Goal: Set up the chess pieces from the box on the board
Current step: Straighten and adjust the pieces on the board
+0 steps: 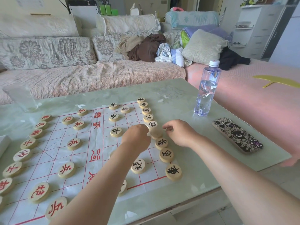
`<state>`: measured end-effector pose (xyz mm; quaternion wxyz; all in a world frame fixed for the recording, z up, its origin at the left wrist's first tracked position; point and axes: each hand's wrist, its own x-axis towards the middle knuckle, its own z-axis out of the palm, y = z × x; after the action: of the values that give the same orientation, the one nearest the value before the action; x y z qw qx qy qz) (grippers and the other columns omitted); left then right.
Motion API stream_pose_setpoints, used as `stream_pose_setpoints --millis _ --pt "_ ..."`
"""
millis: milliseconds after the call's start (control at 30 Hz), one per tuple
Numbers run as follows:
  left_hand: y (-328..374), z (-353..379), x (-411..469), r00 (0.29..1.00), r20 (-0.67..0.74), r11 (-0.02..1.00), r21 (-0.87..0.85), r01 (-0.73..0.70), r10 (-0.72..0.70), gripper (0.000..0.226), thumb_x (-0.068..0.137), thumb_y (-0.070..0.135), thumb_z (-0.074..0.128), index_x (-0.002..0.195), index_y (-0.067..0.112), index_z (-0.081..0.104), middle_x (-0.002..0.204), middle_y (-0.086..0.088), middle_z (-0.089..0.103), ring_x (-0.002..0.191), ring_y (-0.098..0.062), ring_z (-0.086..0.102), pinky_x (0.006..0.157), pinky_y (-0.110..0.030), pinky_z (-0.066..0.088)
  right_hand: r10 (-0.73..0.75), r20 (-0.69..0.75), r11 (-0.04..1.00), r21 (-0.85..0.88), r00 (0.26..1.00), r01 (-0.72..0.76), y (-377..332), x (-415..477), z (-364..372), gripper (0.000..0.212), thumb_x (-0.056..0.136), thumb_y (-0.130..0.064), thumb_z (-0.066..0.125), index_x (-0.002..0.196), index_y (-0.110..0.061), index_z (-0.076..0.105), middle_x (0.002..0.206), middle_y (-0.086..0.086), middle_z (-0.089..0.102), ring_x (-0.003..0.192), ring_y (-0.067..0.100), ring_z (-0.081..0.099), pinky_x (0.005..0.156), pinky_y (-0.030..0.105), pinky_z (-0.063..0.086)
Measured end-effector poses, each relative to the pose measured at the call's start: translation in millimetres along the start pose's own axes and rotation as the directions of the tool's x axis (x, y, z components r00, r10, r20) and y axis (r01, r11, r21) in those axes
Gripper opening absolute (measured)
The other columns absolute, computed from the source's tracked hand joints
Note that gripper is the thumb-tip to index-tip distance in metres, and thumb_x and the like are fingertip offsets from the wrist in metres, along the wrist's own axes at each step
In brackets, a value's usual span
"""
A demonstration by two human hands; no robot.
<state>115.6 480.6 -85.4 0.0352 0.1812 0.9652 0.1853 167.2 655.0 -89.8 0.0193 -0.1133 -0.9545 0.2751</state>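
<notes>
A white paper board (97, 159) with red grid lines lies on the table. Round wooden pieces with red characters (66, 169) line its left side, and pieces with black characters (166, 154) line its right edge. My left hand (138, 137) rests over the board's right part, fingers curled against a blank-faced wooden piece (156, 133) in the black row. My right hand (180, 133) hovers just right of that piece, fingers bent, thumb and forefinger close together with nothing seen in them. Whether my left hand grips the piece is unclear. The box (4, 143) shows only as a white corner at the far left.
A clear water bottle (207, 90) stands at the table's far right. A phone in a patterned case (237, 137) lies near the right edge. A clear plastic container (19, 98) sits at the back left. A sofa with cushions and clothes runs behind the table (178, 95).
</notes>
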Motion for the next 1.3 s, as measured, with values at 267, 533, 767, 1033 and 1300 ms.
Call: stream_pose_setpoints --millis 267,533,767,1033,1300 --pt "1.2 10.6 11.6 0.998 0.000 0.998 0.008 -0.068 0.068 0.028 0.088 0.034 0.059 0.116 0.028 0.064 0.113 0.004 0.066 0.106 -0.021 0.061 0.084 -0.036 0.054 -0.030 0.040 0.999 0.030 0.999 0.028 -4.9 12.2 2.1 0.029 0.093 -0.018 0.059 0.118 -0.027 0.071 0.119 -0.005 0.070 0.109 0.016 0.063 0.093 0.027 0.048" --pt "-11.9 4.2 26.4 0.999 -0.045 0.996 -0.088 0.003 -0.007 0.039 0.088 0.025 0.055 0.126 0.026 0.057 0.116 0.003 0.064 0.104 -0.022 0.060 0.076 -0.031 0.051 0.018 -0.038 0.998 0.060 0.999 -0.015 1.0 20.2 3.2 0.034 0.096 -0.017 0.050 0.125 -0.023 0.067 0.128 -0.002 0.066 0.119 0.018 0.059 0.102 0.029 0.045" --pt "-10.4 1.4 50.9 1.000 0.019 0.988 -0.156 -0.005 0.008 0.040 0.088 0.016 0.057 0.128 0.019 0.056 0.118 0.001 0.063 0.105 -0.023 0.059 0.081 -0.032 0.052 0.011 -0.029 0.996 0.093 1.000 -0.008 -8.9 39.9 8.9 0.037 0.097 -0.016 0.049 0.131 -0.023 0.063 0.132 0.000 0.064 0.122 0.020 0.057 0.105 0.032 0.043" --pt "-7.7 8.6 63.3 1.000 0.007 0.983 -0.182 -0.022 0.023 0.029 0.086 0.017 0.057 0.113 0.021 0.067 0.113 -0.003 0.066 0.100 -0.024 0.062 0.082 -0.033 0.054 0.007 0.021 0.996 0.090 1.000 -0.009 -11.7 54.7 10.6 0.031 0.095 -0.019 0.054 0.121 -0.024 0.070 0.125 -0.001 0.068 0.117 0.020 0.061 0.100 0.033 0.047" --pt "-22.9 4.1 80.9 0.999 -0.045 0.979 -0.206 -0.009 0.000 0.036 0.089 0.013 0.050 0.123 0.020 0.060 0.116 -0.001 0.063 0.101 -0.023 0.060 0.077 -0.030 0.050 0.068 -0.052 0.993 0.103 0.996 -0.062 -7.2 69.4 11.5 0.037 0.096 -0.017 0.048 0.127 -0.026 0.065 0.133 0.000 0.063 0.121 0.020 0.058 0.104 0.034 0.045"
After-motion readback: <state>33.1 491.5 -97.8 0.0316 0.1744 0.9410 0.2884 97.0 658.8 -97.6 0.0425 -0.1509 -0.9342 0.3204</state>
